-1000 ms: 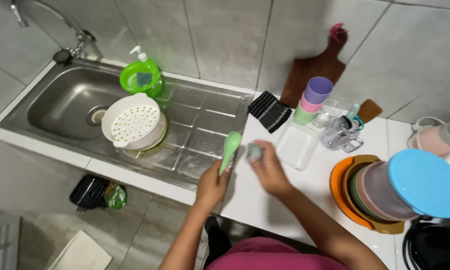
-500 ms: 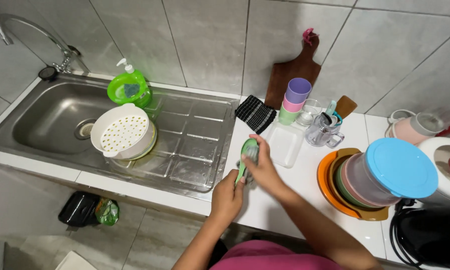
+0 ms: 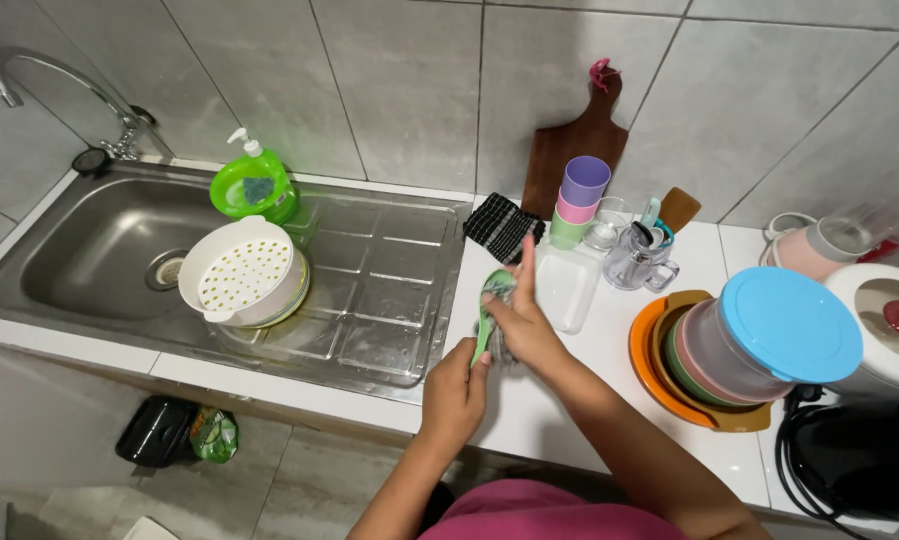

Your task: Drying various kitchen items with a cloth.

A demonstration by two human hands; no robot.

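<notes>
Both hands have drawn together over the worktop (image 3: 609, 350), left hand (image 3: 456, 395) gripping a green spoon (image 3: 486, 318), right hand (image 3: 517, 322) wiping it; soapy, it might slip.

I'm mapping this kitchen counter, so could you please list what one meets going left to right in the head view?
Tap → white colander → left hand holding a green spoon → right hand → stacked cups → blue lid → white cooker.
</notes>
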